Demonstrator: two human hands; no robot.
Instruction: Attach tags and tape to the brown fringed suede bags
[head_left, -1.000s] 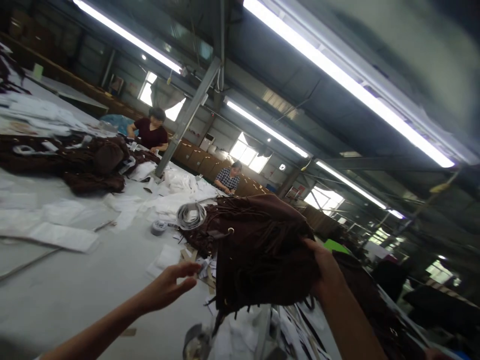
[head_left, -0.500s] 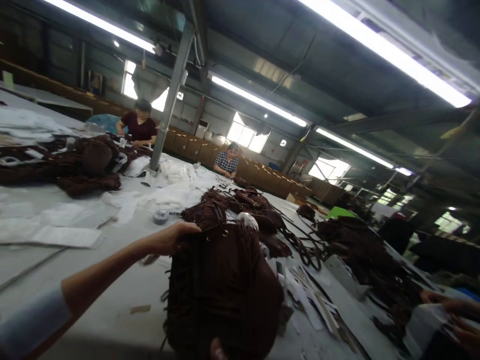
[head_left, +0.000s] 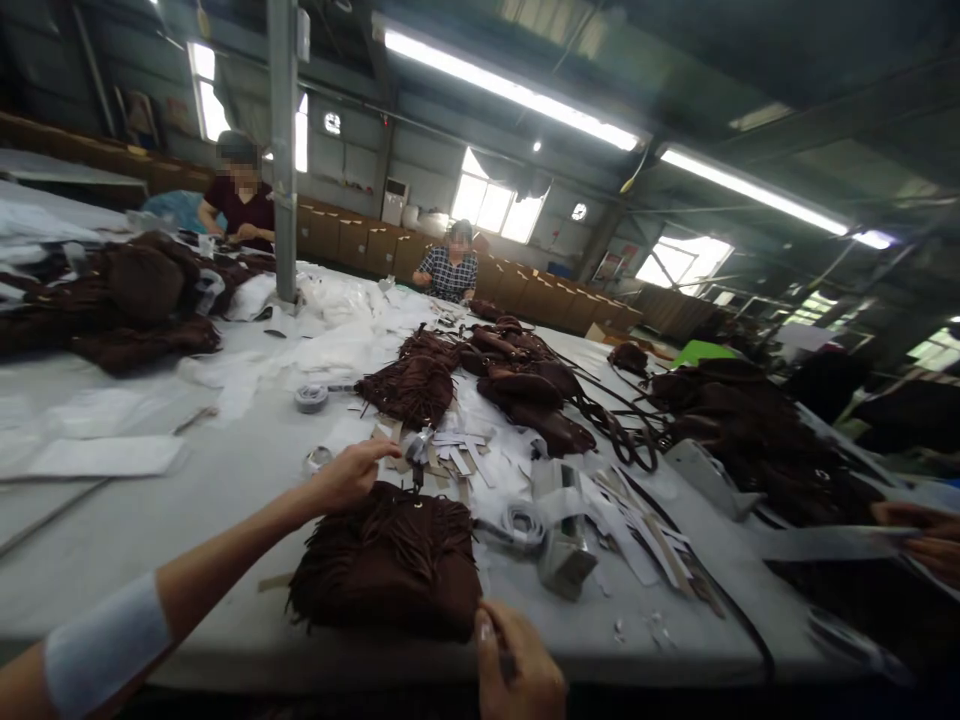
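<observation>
A dark brown fringed bag (head_left: 390, 575) lies on the pale table near its front edge. Above the bag's top edge, my left hand (head_left: 352, 478) is closed in a pinch beside a small silvery piece (head_left: 418, 445) on a dark strap; exactly what the fingers hold is too small to make out. My right hand (head_left: 517, 655) is at the bag's lower right corner, thumb and finger pinched on its edge. Another fringed brown piece (head_left: 416, 385) rests just behind.
Rolls of tape (head_left: 521, 522), a grey tape dispenser (head_left: 566, 560) and paper strips (head_left: 637, 530) lie to the right. Brown bags (head_left: 525, 385) are piled behind. A metal post (head_left: 283, 150) rises at left. Another person's hands (head_left: 926, 535) are at the far right; two people work across the table.
The brown bag has gone from raised and upright to lying lower on the table. My right hand has come into fuller view at its corner. The camera view has shifted and levelled.
</observation>
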